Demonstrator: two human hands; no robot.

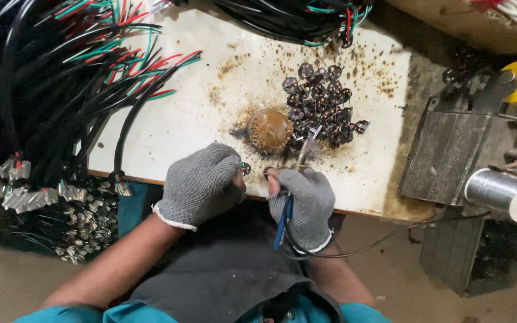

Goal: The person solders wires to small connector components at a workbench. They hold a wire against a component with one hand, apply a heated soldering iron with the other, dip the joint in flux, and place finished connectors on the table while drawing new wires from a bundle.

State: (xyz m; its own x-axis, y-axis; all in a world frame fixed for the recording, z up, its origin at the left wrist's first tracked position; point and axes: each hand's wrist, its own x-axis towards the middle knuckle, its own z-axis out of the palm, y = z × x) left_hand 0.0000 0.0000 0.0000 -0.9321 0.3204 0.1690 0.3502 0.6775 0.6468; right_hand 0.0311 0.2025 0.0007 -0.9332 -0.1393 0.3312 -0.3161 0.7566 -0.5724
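Soldering iron [299,157] gripped in right hand [304,203]; left hand [201,184] pinches small connector [246,168].

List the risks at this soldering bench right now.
The soldering iron in the right hand works close to the left hand, which pinches a small plug: a slip could burn through the knit glove. Its cord hangs off the bench edge and might snag. The plug pile sits close to the iron.

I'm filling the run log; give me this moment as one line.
left hand: pinches small plug | right hand: grips soldering iron, tip by brown pad | plug pile on white board
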